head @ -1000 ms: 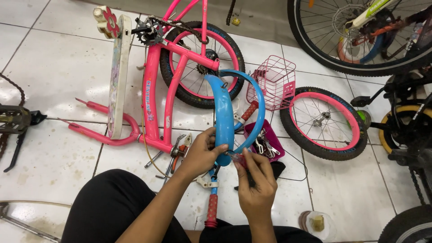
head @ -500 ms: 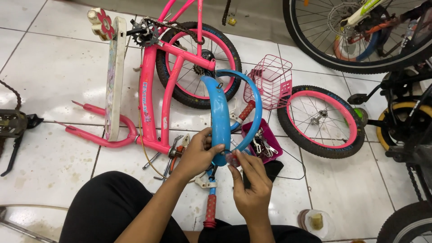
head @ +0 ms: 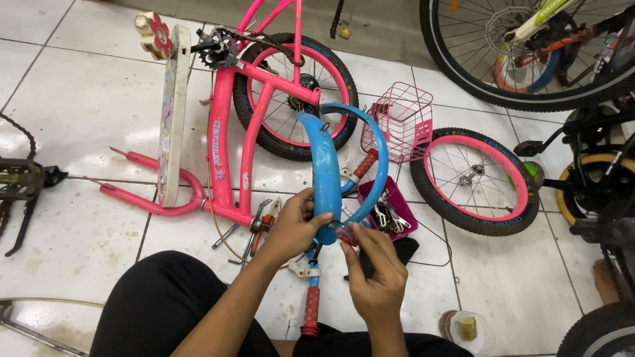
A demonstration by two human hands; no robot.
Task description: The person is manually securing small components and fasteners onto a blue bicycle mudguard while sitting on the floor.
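Note:
My left hand (head: pixel 291 228) grips the lower end of a curved blue bicycle mudguard (head: pixel 327 168), which arcs upward and over to the right. My right hand (head: pixel 374 271) holds a small red-handled tool (head: pixel 347 235) against that same lower end. Both hands are in the lower middle of the head view, above my black-trousered knees. A pink child's bicycle frame (head: pixel 228 139) lies on the tiled floor just beyond the mudguard, with its pink-rimmed wheel (head: pixel 294 96).
A pink wire basket (head: pixel 397 122), a loose pink-rimmed wheel (head: pixel 476 182) and a purple tray of tools (head: pixel 390 211) lie to the right. Handlebars with a red grip (head: pixel 309 311) rest between my knees. Larger bicycles stand at the right, a pedal crank (head: pixel 23 182) at the left.
The hands and mudguard have stayed much the same; my right hand has shifted slightly at the mudguard's lower end while the view moved a little.

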